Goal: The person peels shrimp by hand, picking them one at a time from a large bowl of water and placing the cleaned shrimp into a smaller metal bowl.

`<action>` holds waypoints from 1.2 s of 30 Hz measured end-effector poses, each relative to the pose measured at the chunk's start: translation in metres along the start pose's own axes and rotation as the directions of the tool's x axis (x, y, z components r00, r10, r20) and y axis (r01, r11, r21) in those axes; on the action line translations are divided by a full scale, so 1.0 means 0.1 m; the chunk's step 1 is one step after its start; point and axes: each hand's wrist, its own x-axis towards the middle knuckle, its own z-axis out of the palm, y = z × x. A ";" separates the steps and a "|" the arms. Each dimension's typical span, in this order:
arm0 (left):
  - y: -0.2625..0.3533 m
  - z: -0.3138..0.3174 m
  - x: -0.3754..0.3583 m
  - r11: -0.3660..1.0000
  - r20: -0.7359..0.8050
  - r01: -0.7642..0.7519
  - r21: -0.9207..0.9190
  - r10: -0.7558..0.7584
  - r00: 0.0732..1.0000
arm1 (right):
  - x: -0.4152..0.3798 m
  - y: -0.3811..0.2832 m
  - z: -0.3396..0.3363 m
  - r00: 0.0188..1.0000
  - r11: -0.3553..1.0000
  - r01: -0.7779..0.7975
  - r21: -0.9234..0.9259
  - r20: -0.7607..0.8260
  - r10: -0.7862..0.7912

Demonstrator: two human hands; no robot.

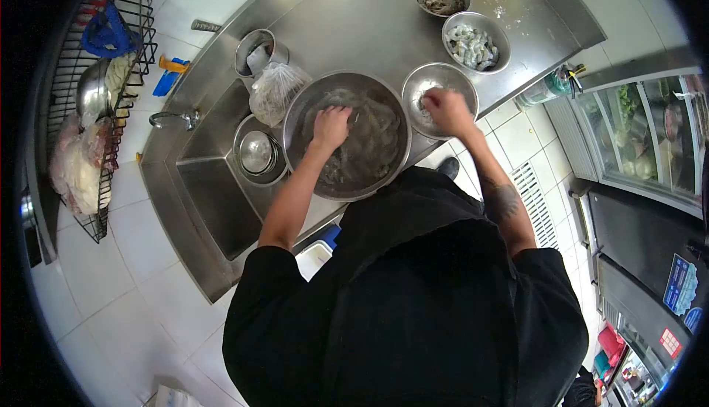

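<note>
Spill risk, front edge

Table [354,34]: big bowl [293,141] nr edge, murky water; L forearm [302,178] crosses rim, knock cd slop it. Small bowl [421,82] just beside. L hand [331,125] in big bowl, R hand [444,108] over small; both grips: can't tell. Shrimp [380,126] in water.

Bright, fairly even, cool light covers the scene, its source unseen. Soft glare streaks the steel table [354,15] towards 12 o'clock; the large bowl [404,159] has a dim, murky interior. Black clothing [421,318] at 6 o'clock loses detail. Straight edges bow strongly, and black corners frame softer outer areas.
</note>
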 end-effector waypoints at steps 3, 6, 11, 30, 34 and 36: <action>0.00 -0.05 -0.01 1.000 -0.006 0.007 -0.018 -0.007 1.000 | 0.02 -0.38 0.18 0.988 0.988 0.144 0.047 0.055 -0.147; 0.00 -0.18 -0.04 0.920 0.035 0.137 -0.366 -0.133 0.990 | 0.05 -0.57 0.30 0.965 0.969 0.242 0.052 0.096 -0.246; 0.29 -0.82 -0.01 0.720 0.017 0.167 -0.673 -0.211 0.977 | 0.15 -0.82 0.30 0.832 0.832 0.555 -0.024 0.033 -0.554; 1.49 -0.34 1.14 0.890 -0.253 -0.095 -0.446 -0.023 0.967 | -0.08 0.03 -0.11 0.976 0.976 0.054 -0.213 -0.195 -0.097; 1.39 -0.10 1.17 0.525 0.021 0.080 -0.847 -0.119 0.993 | -0.20 0.13 -0.20 0.964 0.963 -0.067 -0.259 -0.266 -0.004; 1.36 -0.11 1.15 0.397 0.124 0.131 -0.908 -0.043 0.991 | -0.12 0.30 -0.20 0.949 0.970 0.215 -0.113 -0.208 -0.235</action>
